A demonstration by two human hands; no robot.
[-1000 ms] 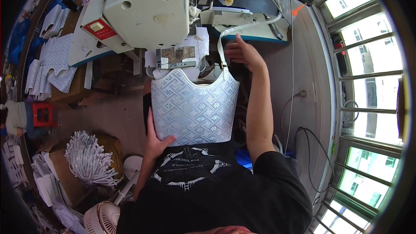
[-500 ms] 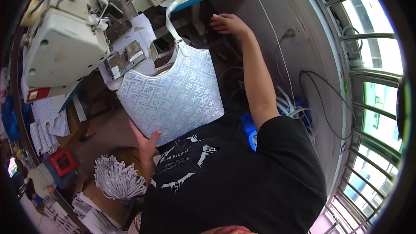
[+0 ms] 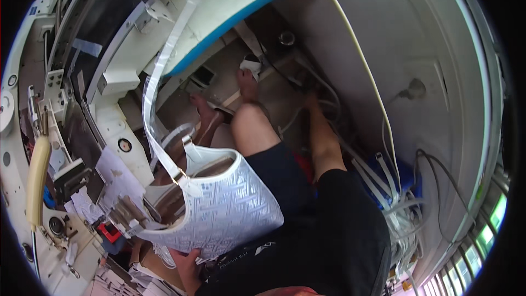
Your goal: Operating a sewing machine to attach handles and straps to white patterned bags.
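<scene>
A pale silver handbag (image 3: 230, 208) with a raised geometric pattern lies across my lap, its mouth toward the sewing machine. Its left top corner rests at the machine's metal sewing head (image 3: 129, 222). My left hand (image 3: 187, 266) grips the lower edge of the bag, thumb on the outer face. A long white strap (image 3: 156, 90) runs from a gold-coloured buckle at the bag's rim up over the machine table. My right arm reaches down beside my thigh, and my right hand (image 3: 312, 100) is in shadow low by the wall; its fingers cannot be made out.
The white machine table (image 3: 230, 0) has a blue edge. My bare feet are on the floor beneath it, near a pedal. White strips (image 3: 383, 186) hang in a bundle at the right. A pale cord (image 3: 361, 60) runs down along the grey wall (image 3: 416, 38). A cream handle (image 3: 38, 181) stands at the left.
My view has tipped forward and closer to the machine. My right hand has gone from raised beside the bag to low by the wall. My left hand still holds the bag's lower edge.
</scene>
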